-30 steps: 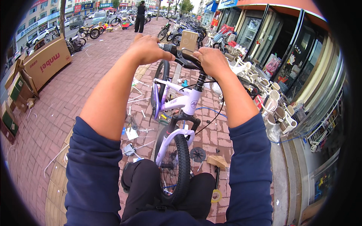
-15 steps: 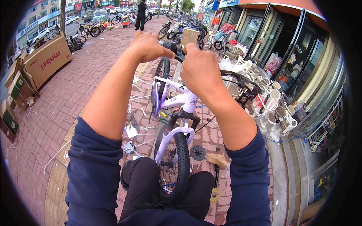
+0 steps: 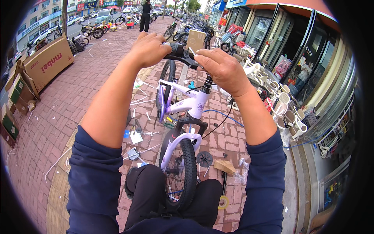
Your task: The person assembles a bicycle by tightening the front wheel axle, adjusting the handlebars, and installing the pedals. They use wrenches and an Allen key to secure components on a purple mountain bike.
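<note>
A lilac-white child's bicycle (image 3: 189, 103) stands facing me, its front wheel (image 3: 182, 175) between my knees. My left hand (image 3: 149, 50) is closed around the grip at the left end of its black handlebar. Beside that grip sits a black brake lever (image 3: 186, 59). My right hand (image 3: 224, 70) is over the middle of the bar, thumb and fingers pinching a short silver metal rod, perhaps a hex key (image 3: 191, 51), against the lever's clamp area. A black cable (image 3: 230, 113) loops down below my right hand. The bar's right end is mostly hidden behind that hand.
Wrenches (image 3: 148, 116), pliers (image 3: 170, 124), a black disc (image 3: 204, 158) and packing scraps lie on the brick pavement. Large cardboard boxes (image 3: 48, 64) stand at left. White plastic child seats (image 3: 286, 109) pile up at right by the shopfront. A person (image 3: 145, 15) stands far ahead.
My right hand has shifted right and turned, bringing the silver rod and the handlebar's middle into sight. The handlebar has turned, so its right end is now mostly hidden. The left hand keeps its grip.
</note>
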A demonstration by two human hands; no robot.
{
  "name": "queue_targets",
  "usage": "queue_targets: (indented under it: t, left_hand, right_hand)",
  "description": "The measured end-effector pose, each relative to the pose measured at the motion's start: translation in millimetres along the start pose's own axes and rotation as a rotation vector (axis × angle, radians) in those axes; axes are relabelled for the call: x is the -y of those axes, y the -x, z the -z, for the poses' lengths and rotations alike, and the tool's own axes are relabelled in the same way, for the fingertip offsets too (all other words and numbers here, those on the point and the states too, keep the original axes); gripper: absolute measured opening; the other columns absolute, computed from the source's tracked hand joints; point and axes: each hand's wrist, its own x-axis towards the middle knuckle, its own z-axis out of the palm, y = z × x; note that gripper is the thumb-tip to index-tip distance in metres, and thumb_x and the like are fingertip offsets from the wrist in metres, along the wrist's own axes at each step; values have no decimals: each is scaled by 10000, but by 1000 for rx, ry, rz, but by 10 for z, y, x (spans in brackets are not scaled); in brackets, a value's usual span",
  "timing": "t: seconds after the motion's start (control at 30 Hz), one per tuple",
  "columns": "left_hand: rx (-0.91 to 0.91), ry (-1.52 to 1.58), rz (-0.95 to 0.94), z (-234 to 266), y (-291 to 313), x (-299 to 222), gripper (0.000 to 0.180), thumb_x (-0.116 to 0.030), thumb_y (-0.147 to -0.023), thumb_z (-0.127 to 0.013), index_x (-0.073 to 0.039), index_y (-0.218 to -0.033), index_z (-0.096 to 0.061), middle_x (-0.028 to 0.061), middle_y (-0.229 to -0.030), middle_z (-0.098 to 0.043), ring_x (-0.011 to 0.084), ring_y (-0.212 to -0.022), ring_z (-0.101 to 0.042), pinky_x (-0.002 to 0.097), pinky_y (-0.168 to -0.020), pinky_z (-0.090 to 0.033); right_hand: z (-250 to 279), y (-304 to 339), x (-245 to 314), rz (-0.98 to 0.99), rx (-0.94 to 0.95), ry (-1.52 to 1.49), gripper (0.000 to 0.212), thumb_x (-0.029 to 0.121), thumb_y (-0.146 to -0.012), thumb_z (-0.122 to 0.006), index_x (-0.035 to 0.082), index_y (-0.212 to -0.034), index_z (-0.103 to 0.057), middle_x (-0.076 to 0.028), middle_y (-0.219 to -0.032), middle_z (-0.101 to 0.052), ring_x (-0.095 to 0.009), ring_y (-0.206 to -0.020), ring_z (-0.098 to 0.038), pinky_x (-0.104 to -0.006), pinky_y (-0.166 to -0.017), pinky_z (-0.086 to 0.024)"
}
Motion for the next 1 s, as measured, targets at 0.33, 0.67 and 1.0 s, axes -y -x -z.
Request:
queue_targets:
  t: [0.33,0.67,1.0]
  left_hand:
    - [-114,180,77,-135,1,39,392,-302,-987,-501,-48,-1150,-752,133,-1249,-725,309,-1233,-604,448,-1118,-379]
    - [-305,487,-5,-166,119,86,226,-164,-979,-584,-77,-1130,-728,113,-1168,-673,367,-1166,-491,458,-1063,-388]
    - [-237,426,86,-208,121,125,361,7,-833,-626,-40,-1186,-685,148,-1258,-642,391,-1254,-500,480,-1128,-397]
  right_hand:
    - [-462,-520,92,-139,-40,-65,254,235,-860,-809,70,-814,-623,-109,-782,-656,-324,-756,-676,-415,-669,-552]
    - [-748,-746,89,-458,13,16,443,469,-935,-717,49,-792,-712,-150,-796,-700,-354,-791,-709,-454,-713,-571]
    - [-820,-873,156,-765,134,5,506,566,-929,-679,75,-901,-797,-183,-903,-751,-378,-884,-756,-489,-773,-607]
